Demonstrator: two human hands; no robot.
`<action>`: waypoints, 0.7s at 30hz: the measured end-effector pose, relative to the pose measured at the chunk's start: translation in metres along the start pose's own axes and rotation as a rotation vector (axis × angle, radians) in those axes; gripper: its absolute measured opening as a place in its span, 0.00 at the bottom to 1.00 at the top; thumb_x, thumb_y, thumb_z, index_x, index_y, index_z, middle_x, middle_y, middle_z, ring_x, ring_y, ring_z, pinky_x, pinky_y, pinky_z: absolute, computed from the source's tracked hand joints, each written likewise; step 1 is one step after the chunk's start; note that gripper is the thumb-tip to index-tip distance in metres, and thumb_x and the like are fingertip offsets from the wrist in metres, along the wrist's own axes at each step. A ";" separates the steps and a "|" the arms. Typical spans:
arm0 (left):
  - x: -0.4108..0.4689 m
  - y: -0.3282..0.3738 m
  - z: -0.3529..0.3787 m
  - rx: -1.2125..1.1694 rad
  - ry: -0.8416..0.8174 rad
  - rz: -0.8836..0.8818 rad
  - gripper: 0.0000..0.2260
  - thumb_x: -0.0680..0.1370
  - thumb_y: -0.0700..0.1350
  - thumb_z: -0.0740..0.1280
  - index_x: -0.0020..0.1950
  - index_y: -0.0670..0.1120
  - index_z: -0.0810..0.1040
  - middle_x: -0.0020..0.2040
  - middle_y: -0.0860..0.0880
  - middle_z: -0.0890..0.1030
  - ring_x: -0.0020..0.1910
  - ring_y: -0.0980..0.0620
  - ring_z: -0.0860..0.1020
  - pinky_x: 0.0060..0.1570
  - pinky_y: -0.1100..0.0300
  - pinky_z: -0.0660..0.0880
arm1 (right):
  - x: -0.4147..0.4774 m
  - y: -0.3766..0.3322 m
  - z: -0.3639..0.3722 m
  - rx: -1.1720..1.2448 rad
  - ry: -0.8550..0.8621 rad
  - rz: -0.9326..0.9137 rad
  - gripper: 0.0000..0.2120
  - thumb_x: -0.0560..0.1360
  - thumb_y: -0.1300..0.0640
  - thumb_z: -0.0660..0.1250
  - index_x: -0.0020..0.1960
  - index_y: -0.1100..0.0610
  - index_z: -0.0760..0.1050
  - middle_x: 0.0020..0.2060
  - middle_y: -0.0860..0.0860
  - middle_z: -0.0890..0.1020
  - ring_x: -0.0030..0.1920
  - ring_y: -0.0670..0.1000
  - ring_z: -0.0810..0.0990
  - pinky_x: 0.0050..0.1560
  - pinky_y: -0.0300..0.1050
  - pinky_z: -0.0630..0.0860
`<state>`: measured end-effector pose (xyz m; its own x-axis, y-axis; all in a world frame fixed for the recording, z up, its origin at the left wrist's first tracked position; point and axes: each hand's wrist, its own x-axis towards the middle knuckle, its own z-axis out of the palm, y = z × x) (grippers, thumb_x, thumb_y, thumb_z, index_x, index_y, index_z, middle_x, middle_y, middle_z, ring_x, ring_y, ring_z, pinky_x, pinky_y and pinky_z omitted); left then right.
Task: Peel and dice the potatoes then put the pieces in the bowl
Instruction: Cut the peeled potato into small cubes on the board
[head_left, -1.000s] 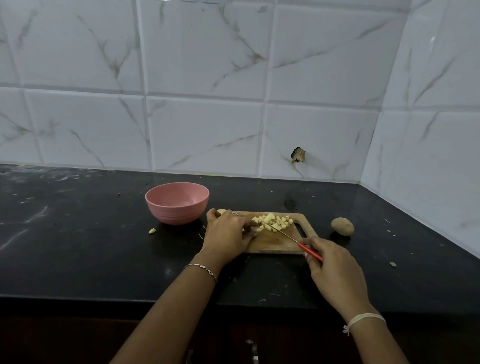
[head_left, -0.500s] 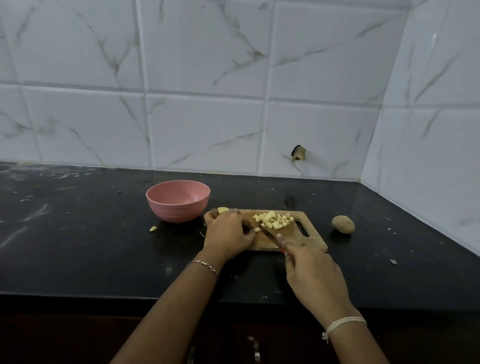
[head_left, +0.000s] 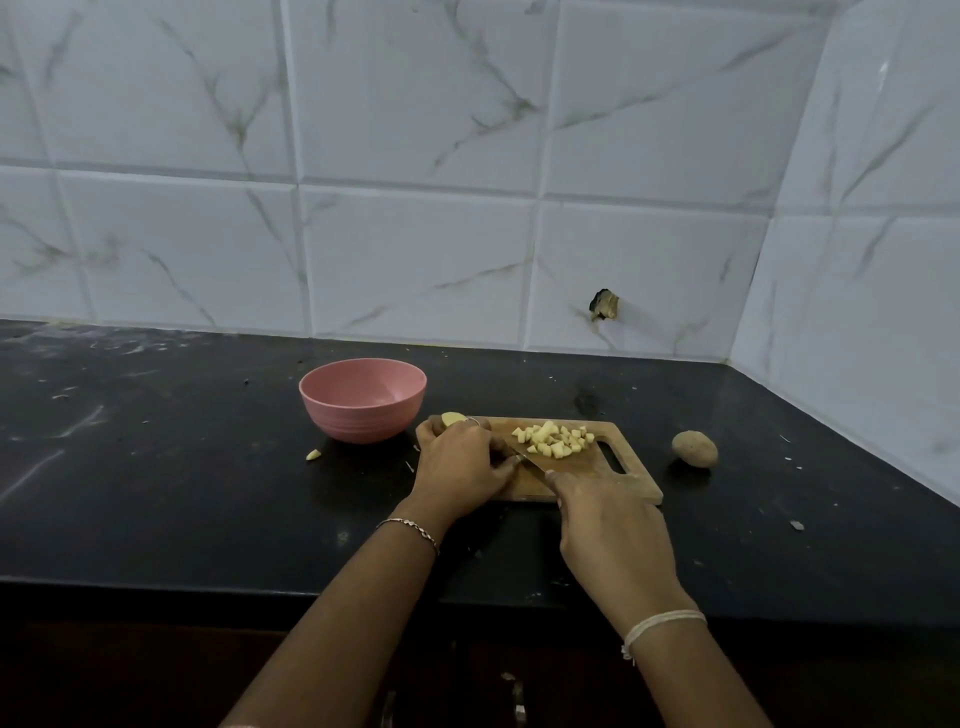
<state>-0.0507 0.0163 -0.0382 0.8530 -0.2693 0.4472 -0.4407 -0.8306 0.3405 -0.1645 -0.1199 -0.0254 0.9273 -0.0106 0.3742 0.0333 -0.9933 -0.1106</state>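
Note:
A wooden cutting board (head_left: 628, 480) lies on the black counter, with a pile of diced potato pieces (head_left: 553, 441) at its middle. My left hand (head_left: 460, 465) rests on the board's left end, closed over a peeled potato piece (head_left: 451, 418) that peeks out at its far side. My right hand (head_left: 610, 525) grips a knife (head_left: 525, 459); the blade points left towards my left fingers, and the handle is hidden under the hand. A pink bowl (head_left: 362, 400) stands just left of the board; I see nothing in it. One unpeeled potato (head_left: 694, 448) lies to the board's right.
A small potato scrap (head_left: 312, 455) lies on the counter (head_left: 156, 467) in front of the bowl. Tiled walls close the back and the right side, with a hole in the tile (head_left: 604, 304). Small crumbs dot the counter at the right.
My right hand has moved left and forward over the board's near edge, and it now hides the red knife handle. The left hand has stayed on the potato piece.

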 end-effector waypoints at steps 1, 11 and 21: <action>0.000 0.000 0.000 -0.004 0.002 0.001 0.09 0.77 0.55 0.66 0.50 0.55 0.84 0.50 0.59 0.78 0.56 0.58 0.73 0.60 0.50 0.54 | 0.002 0.000 -0.002 -0.026 0.004 -0.020 0.21 0.80 0.57 0.60 0.72 0.46 0.66 0.54 0.48 0.78 0.52 0.48 0.77 0.49 0.42 0.75; -0.001 0.002 -0.001 0.010 0.023 -0.053 0.10 0.75 0.55 0.65 0.45 0.54 0.84 0.46 0.57 0.81 0.52 0.57 0.75 0.52 0.52 0.53 | -0.001 -0.013 0.003 -0.142 0.014 -0.066 0.21 0.82 0.61 0.56 0.74 0.53 0.61 0.53 0.51 0.78 0.52 0.52 0.77 0.46 0.45 0.73; -0.001 0.001 0.001 0.019 0.062 -0.076 0.09 0.74 0.57 0.67 0.44 0.54 0.84 0.44 0.57 0.82 0.52 0.58 0.76 0.56 0.51 0.55 | -0.006 -0.007 0.007 -0.125 0.024 0.002 0.27 0.82 0.61 0.57 0.78 0.50 0.54 0.56 0.50 0.77 0.53 0.50 0.78 0.46 0.43 0.74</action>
<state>-0.0517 0.0154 -0.0395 0.8646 -0.1748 0.4711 -0.3693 -0.8568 0.3599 -0.1676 -0.1116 -0.0333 0.9181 -0.0140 0.3962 -0.0168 -0.9999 0.0036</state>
